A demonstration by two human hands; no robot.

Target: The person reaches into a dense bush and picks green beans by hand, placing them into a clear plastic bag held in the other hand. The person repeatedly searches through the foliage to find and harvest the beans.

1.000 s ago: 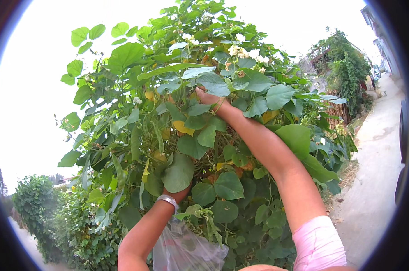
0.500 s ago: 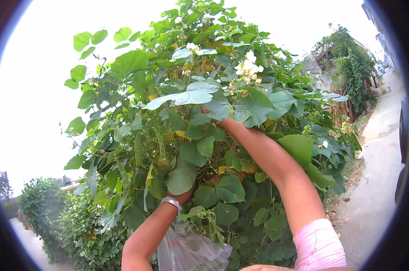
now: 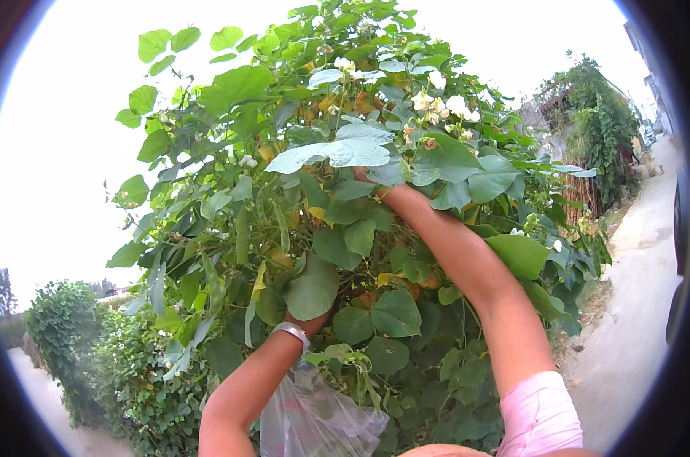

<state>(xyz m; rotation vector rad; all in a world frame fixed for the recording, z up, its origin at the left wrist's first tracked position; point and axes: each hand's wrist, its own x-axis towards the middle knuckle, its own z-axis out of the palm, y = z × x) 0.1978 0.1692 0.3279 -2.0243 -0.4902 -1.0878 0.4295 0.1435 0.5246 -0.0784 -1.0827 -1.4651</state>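
A tall, leafy bean plant (image 3: 396,314) with white blossoms (image 3: 434,107) fills the middle of the view. My right arm reaches deep into it, and leaves cover most of my right hand (image 3: 363,176), fingers included. Lower down, my left hand (image 3: 308,324) goes in behind a broad leaf (image 3: 312,288), so its fingers are hidden too. Looped around my left wrist is the handle of a translucent plastic bag (image 3: 322,419), which hangs below against the foliage. Flat green bean pods (image 3: 242,236) dangle left of centre, above my left wrist. What either hand holds cannot be seen.
A pale concrete path (image 3: 626,320) runs along the right side. Beyond it stands a vine-covered shed or wall (image 3: 600,129) with dry stalks. Lower left are more bushes (image 3: 139,373) beside another strip of pavement (image 3: 44,404).
My view has shifted slightly, so the plant's upper part sits a little further right. My right forearm and hand are slightly lower among the leaves. My left hand stays behind the broad leaf.
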